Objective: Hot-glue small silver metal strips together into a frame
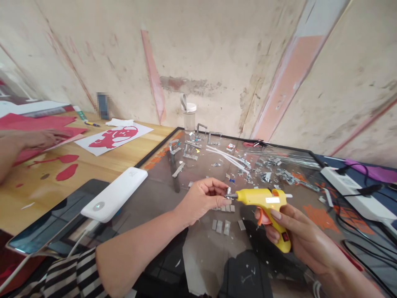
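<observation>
A yellow hot glue gun lies in the grip of my right hand, its nozzle pointing left and fingers wrapped round the handle and orange trigger. A white glue stick pokes out of its back. My left hand pinches a small silvery piece right at the nozzle tip; the fingers partly hide it. Below the hands, several small flat grey pieces lie in rows on the dark glossy tabletop. Further back stand small grey bracket-like assemblies.
White glue sticks and silvery scraps lie behind the hands. A lidded jar stands near the wall. To the right are a power strip and black cables. Left are a white power bank, a tablet and another person's hand on red paper.
</observation>
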`<state>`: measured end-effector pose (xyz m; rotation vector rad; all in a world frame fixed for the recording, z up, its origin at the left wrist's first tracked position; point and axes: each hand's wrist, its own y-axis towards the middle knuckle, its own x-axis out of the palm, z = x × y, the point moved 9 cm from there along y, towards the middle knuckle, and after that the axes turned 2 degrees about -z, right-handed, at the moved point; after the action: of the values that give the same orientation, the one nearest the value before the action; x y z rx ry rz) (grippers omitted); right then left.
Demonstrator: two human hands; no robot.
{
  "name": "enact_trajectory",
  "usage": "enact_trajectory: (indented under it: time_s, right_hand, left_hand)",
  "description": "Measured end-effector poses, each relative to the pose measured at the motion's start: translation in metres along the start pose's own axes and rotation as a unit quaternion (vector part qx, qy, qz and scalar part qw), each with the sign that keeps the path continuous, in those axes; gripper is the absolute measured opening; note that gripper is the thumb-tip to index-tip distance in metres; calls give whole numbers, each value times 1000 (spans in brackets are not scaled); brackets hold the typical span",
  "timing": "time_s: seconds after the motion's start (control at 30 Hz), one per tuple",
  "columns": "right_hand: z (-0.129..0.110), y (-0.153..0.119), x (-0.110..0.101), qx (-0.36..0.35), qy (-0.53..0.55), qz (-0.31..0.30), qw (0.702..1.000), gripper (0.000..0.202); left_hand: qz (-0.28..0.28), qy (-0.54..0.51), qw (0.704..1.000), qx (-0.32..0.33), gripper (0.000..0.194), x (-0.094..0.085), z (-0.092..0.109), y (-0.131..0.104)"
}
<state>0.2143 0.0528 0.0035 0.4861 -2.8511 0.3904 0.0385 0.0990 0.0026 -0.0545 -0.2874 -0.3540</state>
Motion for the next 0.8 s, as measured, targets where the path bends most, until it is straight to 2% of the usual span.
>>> enact_trajectory:
  time_s: [0.27,0.8]
  right_hand:
    - [0,1,-3,3,18,11,1000,21]
    - [0,0,-2,0,50,25,998,17]
  left_hand:
    - [-22,-10,1000,3,33,4,0,-2]
    - [-12,-8,1000,0,32,4,3,-3]
